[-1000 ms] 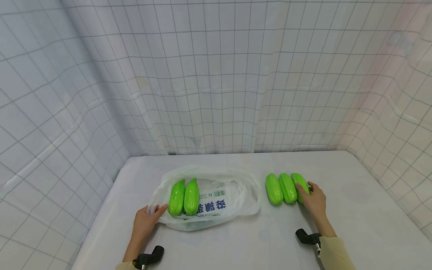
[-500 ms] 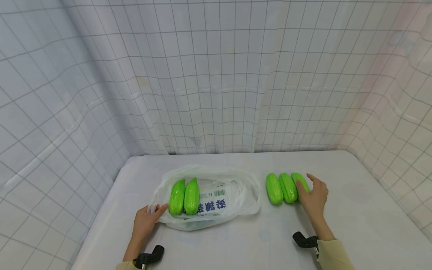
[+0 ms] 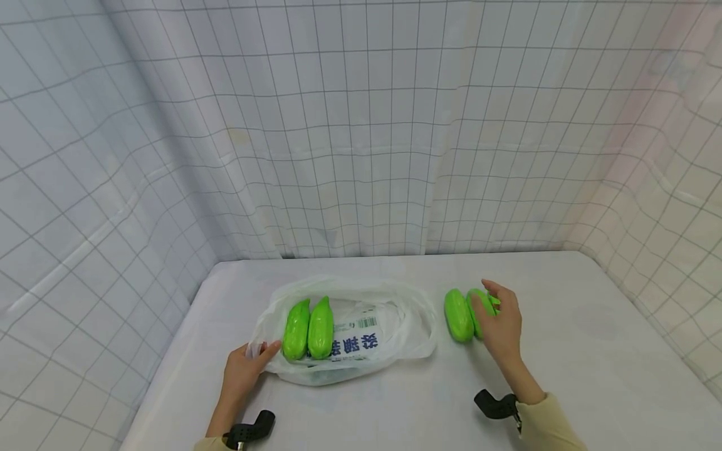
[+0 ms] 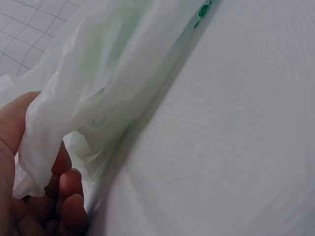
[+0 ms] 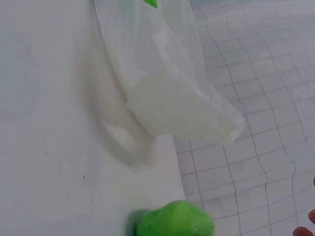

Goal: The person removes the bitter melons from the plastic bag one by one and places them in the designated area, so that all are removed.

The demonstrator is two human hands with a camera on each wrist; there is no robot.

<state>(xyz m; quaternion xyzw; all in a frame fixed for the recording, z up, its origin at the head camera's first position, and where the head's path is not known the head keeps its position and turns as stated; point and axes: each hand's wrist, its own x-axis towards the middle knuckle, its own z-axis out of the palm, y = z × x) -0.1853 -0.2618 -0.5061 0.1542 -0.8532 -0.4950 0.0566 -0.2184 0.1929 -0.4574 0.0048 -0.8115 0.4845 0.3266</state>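
My left hand [image 3: 241, 378] pinches the left rim of a thin white plastic bag [image 3: 414, 316]; in the left wrist view its film runs between the thumb and curled fingers [image 4: 71, 184]. Inside the bag two glossy green gourd-like vegetables [image 3: 320, 329] lie side by side. To the right of the bag is a row of three similar ones, the leftmost vegetable [image 3: 459, 315] fully visible. My right hand [image 3: 504, 326] is over the other two, thumb and fingers spread apart, partly hiding the middle vegetable [image 3: 476, 300] and most of the rightmost. Whether it touches them, I cannot tell.
A white-covered table [image 3: 395, 413] bears everything. Grid-patterned white curtains [image 3: 361, 138] hang behind it and along both sides. Blue printed characters and a barcode [image 3: 366, 322] show on the bag.
My right hand has left the rightmost vegetable's side, its fingers spreading, and has moved left over the middle one. The left hand, bag and vegetables have stayed in place.
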